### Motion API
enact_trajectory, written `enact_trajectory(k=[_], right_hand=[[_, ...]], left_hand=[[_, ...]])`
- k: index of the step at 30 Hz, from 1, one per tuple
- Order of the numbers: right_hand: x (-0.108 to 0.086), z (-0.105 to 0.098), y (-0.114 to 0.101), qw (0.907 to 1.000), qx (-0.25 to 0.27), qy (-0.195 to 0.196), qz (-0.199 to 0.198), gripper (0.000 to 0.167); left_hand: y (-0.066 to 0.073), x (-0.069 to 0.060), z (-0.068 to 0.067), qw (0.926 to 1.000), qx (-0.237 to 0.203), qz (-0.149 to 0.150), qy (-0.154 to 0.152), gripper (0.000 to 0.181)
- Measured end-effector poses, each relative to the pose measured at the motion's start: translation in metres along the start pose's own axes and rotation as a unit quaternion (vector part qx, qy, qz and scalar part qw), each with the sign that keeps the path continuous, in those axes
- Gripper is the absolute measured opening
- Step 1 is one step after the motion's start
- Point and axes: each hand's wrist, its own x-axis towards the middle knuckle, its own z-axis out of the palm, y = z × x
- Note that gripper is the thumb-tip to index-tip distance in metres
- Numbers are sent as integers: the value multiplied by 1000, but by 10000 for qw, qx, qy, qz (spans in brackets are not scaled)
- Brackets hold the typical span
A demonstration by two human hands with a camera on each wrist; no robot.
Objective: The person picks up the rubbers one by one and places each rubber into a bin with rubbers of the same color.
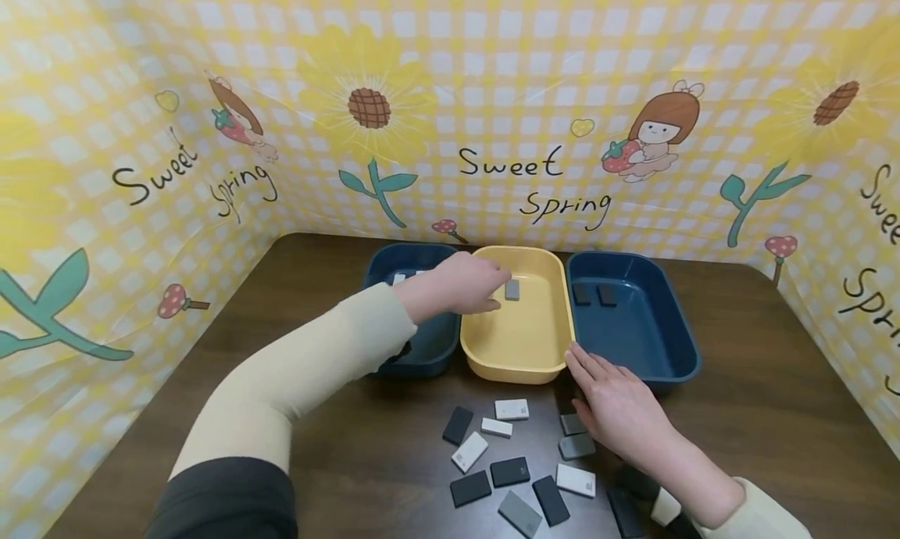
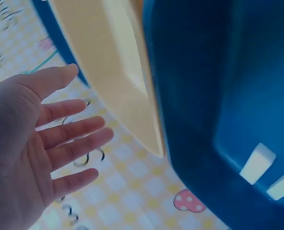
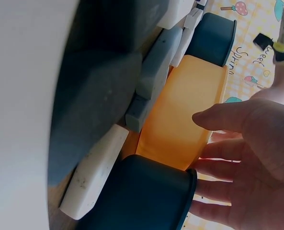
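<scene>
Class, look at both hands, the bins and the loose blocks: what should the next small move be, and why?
Probably the right hand should pinch the grey block by its thumb: that hand and the left hand both look empty in the wrist views, this block lies within easy reach, and the yellow bin already holds a grey one.
</scene>
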Motion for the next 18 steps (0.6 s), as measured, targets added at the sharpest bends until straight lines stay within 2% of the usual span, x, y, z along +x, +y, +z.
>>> enact_trajectory(k=[6, 11, 15, 18], right_hand=[[0, 0, -1, 10000, -8, 2, 16, 66], [-1, 0, -2, 10000, -15, 40, 33, 67], [-1, -1, -1, 10000, -51, 49, 20, 67], [-1, 0, -1, 10000, -73, 33, 9, 67]], left_hand=[[-8, -45, 4, 9950, -632, -239, 733, 45], [-14, -83, 16, 9815, -1158, -309, 1492, 43], [-12, -107, 29, 9708, -1552, -453, 1773, 40], [-5, -122, 43, 9652, -1742, -476, 1890, 38]])
